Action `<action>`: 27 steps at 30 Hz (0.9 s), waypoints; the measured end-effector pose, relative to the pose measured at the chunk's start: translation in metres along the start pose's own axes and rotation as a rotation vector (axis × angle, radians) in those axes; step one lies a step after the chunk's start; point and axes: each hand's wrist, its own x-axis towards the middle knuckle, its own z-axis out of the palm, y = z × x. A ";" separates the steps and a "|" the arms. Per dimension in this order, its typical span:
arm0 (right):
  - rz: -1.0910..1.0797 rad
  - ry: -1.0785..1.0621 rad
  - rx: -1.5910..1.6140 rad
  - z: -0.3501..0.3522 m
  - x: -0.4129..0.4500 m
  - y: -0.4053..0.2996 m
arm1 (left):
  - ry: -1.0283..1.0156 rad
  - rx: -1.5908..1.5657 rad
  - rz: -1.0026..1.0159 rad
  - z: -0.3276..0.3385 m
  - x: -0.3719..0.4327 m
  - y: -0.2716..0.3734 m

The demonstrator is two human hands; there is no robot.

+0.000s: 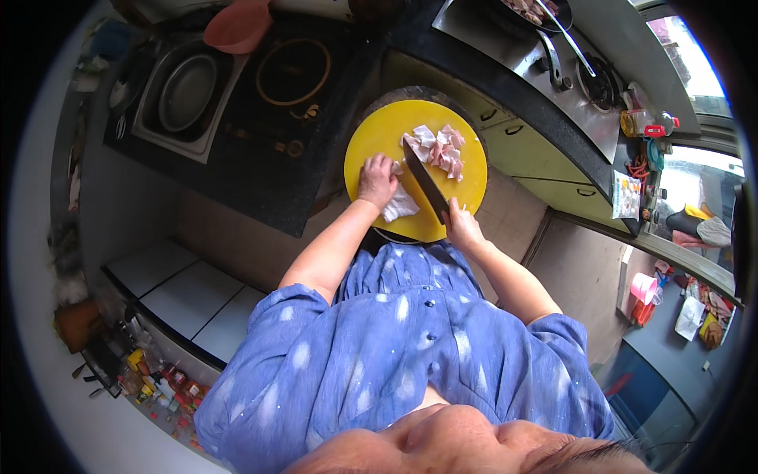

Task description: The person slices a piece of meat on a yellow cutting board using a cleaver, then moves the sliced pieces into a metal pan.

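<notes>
A round yellow cutting board (367, 133) lies in front of me. My right hand (463, 226) grips the handle of a cleaver (425, 178), whose dark blade slants across the board's middle with its far end by a pile of cut pale pink and white meat (441, 149). Left of the blade, my left hand (378, 179) has its fingers curled down on a small pale piece of meat (397, 168). Just below that hand lies a larger white piece (401, 205), perhaps fatty meat or cloth; I cannot tell which. The fingertips are partly hidden.
A dark counter at the left holds a sink (204, 145) with a metal basin (188, 92) in it and a pink bowl (240, 26). At the upper right, a pan (553, 18) of meat sits on a gas stove (503, 44). An oil bottle (635, 122) stands beside the stove.
</notes>
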 end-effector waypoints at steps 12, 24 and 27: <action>0.046 0.327 0.444 0.012 -0.013 0.007 | -0.334 0.041 -0.303 -0.037 0.011 0.006; 0.017 0.377 0.476 0.029 -0.018 0.015 | -0.060 -0.698 -0.255 -0.049 -0.002 0.035; 0.021 0.346 0.486 0.028 -0.020 0.014 | 0.048 -0.474 0.125 -0.073 0.001 0.046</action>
